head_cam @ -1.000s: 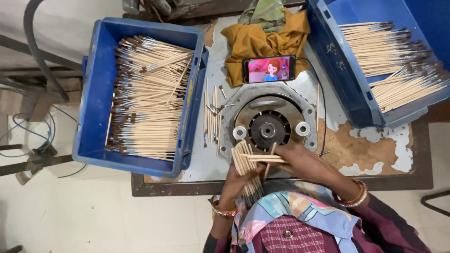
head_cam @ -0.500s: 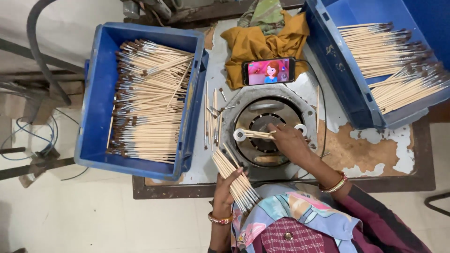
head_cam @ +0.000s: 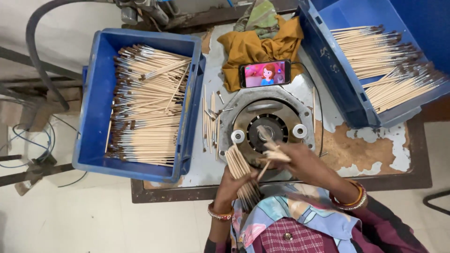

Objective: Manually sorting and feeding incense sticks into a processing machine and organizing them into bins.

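Over the round motor (head_cam: 267,129) on the desk (head_cam: 300,100), her right hand (head_cam: 300,161) pinches one stick (head_cam: 269,150) — the left hand (head_cam: 232,185) grips a bundle (head_cam: 241,171), just beside it.

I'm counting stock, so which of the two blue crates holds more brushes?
The blue crate on the left, beside the left hand: brushes nearly cover its floor, while the blue crate at upper right shows bare floor.

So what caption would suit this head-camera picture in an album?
Left hand holds a bundle of wooden sticks; right hand brings a few sticks over the round metal machine.
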